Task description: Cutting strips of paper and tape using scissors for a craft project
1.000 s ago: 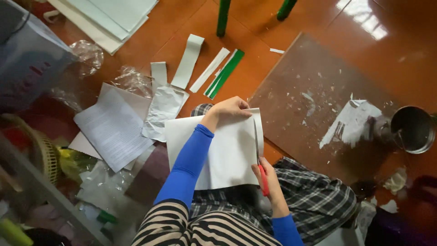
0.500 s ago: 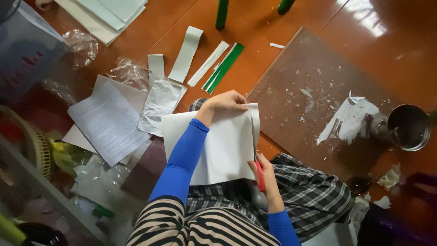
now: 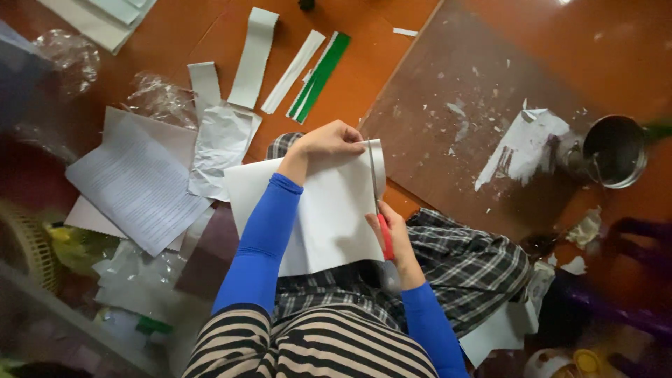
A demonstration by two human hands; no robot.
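Left hand [image 3: 329, 142] grips the far edge of a white sheet [image 3: 315, 210] held over the lap. Right hand [image 3: 392, 234] clasps red-handled scissors [image 3: 381, 210] — blades in the sheet's right side. Paper strips [image 3: 253, 57] lie beyond.

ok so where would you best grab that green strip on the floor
Take the green strip at its near, lower end, coming from the right side. It lies flat and slanted on the floor, and a white strip lies close along its left edge, so the right edge is the free one. A pinch grip across the narrow width seems best.
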